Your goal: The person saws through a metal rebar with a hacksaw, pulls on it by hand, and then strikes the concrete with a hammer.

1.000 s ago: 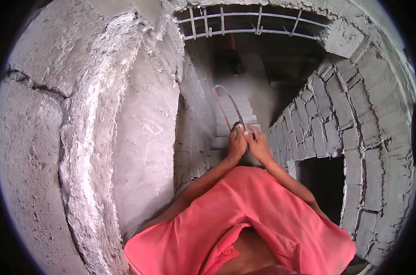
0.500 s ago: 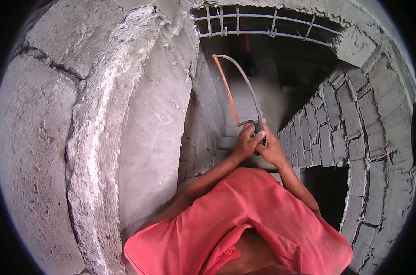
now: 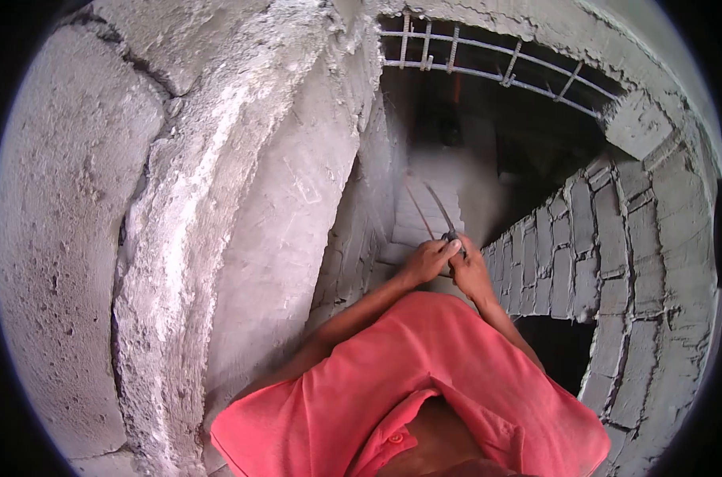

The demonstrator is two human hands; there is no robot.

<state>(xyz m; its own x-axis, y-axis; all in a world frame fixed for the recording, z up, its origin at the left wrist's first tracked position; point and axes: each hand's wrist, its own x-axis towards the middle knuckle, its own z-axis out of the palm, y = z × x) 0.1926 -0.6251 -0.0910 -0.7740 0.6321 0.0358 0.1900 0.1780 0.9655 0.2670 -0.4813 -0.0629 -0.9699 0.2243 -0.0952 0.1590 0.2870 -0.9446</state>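
A hacksaw (image 3: pixel 441 205) points away from me, its curved grey frame and thin blade tilted down over the stairs. My left hand (image 3: pixel 431 261) is closed at the near end of the saw, its thumb against the dark handle. On the other side, my right hand (image 3: pixel 471 274) wraps round the same handle. The two hands touch each other, and their fingers hide most of the grip.
Narrow stairs (image 3: pixel 428 199) descend ahead between a rough plastered wall (image 3: pixel 273 230) on the left and a brick wall (image 3: pixel 563 238) on the right. Bare steel bars (image 3: pixel 488 57) cross the opening at the top. A dark hole (image 3: pixel 555 346) lies lower right.
The hacksaw has tipped forward and down, so it looks shorter and its blade no longer shows bright orange. Both hands keep hold of it. The view has shifted slightly.
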